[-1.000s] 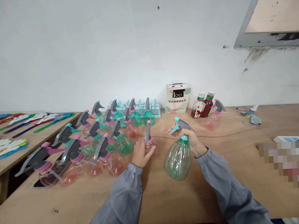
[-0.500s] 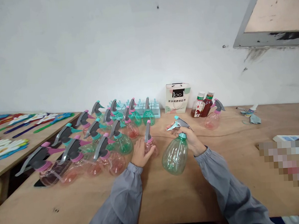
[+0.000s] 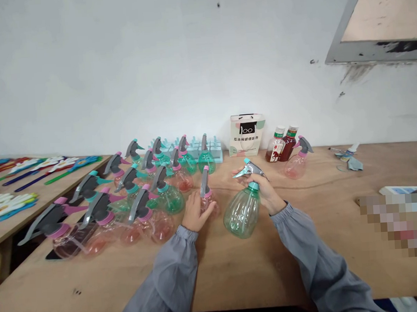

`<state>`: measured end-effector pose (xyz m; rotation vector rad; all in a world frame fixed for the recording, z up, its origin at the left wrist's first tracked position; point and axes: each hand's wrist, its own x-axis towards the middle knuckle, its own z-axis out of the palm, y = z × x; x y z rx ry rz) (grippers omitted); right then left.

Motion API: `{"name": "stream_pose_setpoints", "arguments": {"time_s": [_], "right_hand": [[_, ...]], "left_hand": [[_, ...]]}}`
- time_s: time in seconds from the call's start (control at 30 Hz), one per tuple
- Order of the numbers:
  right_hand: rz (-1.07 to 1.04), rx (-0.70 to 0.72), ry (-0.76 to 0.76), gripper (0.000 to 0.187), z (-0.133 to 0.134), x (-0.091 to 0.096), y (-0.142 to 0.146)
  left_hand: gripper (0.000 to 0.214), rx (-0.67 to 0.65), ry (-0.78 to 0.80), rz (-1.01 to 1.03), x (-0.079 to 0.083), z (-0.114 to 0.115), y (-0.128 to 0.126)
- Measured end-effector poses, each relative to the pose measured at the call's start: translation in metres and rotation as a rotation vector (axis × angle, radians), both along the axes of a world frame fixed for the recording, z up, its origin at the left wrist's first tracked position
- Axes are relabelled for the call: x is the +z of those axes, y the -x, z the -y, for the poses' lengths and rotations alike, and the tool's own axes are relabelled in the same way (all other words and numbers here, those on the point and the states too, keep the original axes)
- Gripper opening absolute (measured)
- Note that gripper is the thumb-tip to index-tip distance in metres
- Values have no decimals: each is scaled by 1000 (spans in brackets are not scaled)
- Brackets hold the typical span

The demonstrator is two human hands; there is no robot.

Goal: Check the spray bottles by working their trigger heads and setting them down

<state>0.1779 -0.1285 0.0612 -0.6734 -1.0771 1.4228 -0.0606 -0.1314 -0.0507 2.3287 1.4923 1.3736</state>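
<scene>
My right hand (image 3: 267, 193) grips the neck of a green spray bottle (image 3: 240, 212) just under its grey and teal trigger head. The bottle hangs tilted, its round body leaning left, low over the wooden table (image 3: 236, 267). Wrapped around a pink spray bottle (image 3: 207, 198) standing on the table is my left hand (image 3: 194, 213). That pink bottle stands at the right end of a group of several pink and green spray bottles (image 3: 140, 198).
Against the wall stand a white paper bag (image 3: 247, 135), two dark drink bottles (image 3: 282, 145) and one more pink spray bottle (image 3: 297, 159). A light blue tray (image 3: 197, 149) lies behind the bottle group. Coloured hand-shaped clappers (image 3: 36, 169) lie on the table at left.
My right hand has carried the green bottle a little left and lower, tilting it more. My left hand has stayed on the pink bottle.
</scene>
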Motion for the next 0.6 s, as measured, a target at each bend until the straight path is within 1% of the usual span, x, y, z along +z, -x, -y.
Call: {"name": "stream_pose_setpoints", "arguments": {"time_s": [0.1,0.17,0.2,0.33,0.4,0.47,0.6], "right_hand": [[19,-47,12,16,-4,-6,-3],[21,-82,23,13,-6,-8,-5],[10,-85,22,15,-6,-8,-5],[5,-21,-9,26,-2,0,-4],[23,-38,-24,28,0,2,-4],[23,-77,-40,24,-1,-1,-5],[68,-118,-84,12,-8,-13,-7]], "left_hand": [[43,-6,-1,-3,0,0,1],[42,-9,0,-7,0,1,1],[42,-9,0,-8,0,1,1],[43,-10,-5,-2,0,1,1],[44,-12,-5,-2,0,1,0],[44,-12,-6,0,1,1,0],[43,-9,-5,-3,1,1,0]]}}
